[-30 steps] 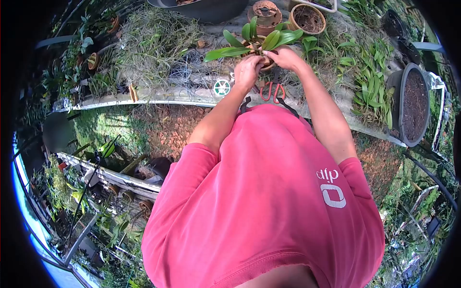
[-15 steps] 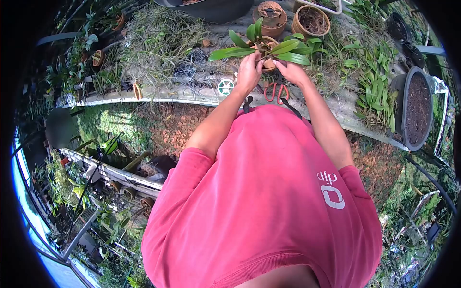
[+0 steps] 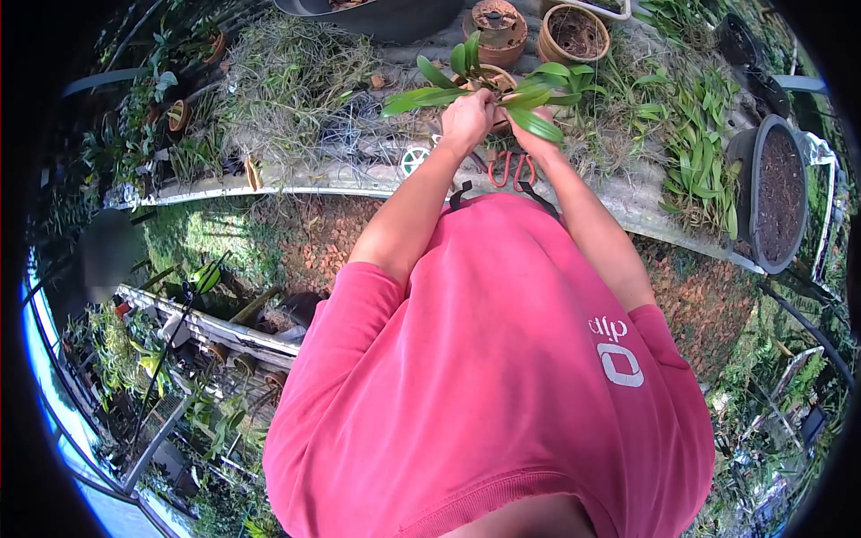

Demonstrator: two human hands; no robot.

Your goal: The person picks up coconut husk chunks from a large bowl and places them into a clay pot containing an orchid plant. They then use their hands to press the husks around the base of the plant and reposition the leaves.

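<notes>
The left hand (image 3: 469,120) is curled, with its back up and its fingers bent together at the base of the leafy plant (image 3: 533,96). Its fingertips are hidden, so I cannot tell if they pinch the stem or only press there. The right hand (image 3: 535,134) is just beside it, partly covered by a long green leaf; how far its fingers are open, and what they hold, I cannot tell. The plant stands in a clay pot (image 3: 500,79), directly in front of both hands, and its leaves spread to the left and to the right above them. Compared with the earlier frame, the left hand is now nearer to the plant's base, and the right hand, which was showing its fingers at the pot rim, has gone behind the leaf. This leaf now points down toward the right wrist. Nearer to the body than the hands lies a tool with red handles (image 3: 511,170), and to the left of it a green and white spool (image 3: 414,160). Beyond the hands there are two other pots, a stained clay pot (image 3: 499,38) and a soil-filled clay pot (image 3: 574,36).
</notes>
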